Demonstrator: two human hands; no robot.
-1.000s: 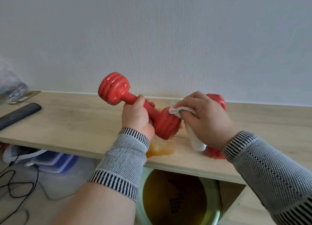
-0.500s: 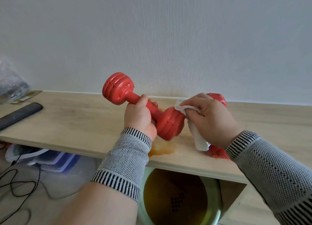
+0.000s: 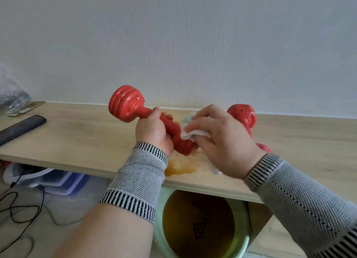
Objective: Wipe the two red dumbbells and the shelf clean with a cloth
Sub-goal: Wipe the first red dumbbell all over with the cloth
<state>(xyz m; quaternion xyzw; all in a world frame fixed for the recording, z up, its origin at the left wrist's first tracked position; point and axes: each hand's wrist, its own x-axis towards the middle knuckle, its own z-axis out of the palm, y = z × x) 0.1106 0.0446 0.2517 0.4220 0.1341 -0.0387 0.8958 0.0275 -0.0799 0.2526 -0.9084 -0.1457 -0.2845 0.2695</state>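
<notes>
Left grip (image 3: 154,134) clenches handle of red dumbbell (image 3: 148,118), held tilted above shelf (image 3: 81,137) w/ orange stain (image 3: 181,166); right grip (image 3: 222,139) presses white cloth (image 3: 191,132) on its near head. 2nd dumbbell (image 3: 242,114) behind.

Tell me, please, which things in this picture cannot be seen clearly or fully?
Head view, the only one:
- Second dumbbell: its middle is hidden behind the right hand.
- Held dumbbell: its near end is partly covered by the cloth; the left hand hides part of the handle.
- Cloth: its lower end is blurred.
- Dark flat object on the shelf: cut off by the left edge.
- Basin under the shelf: its far part is hidden by the shelf.
</notes>
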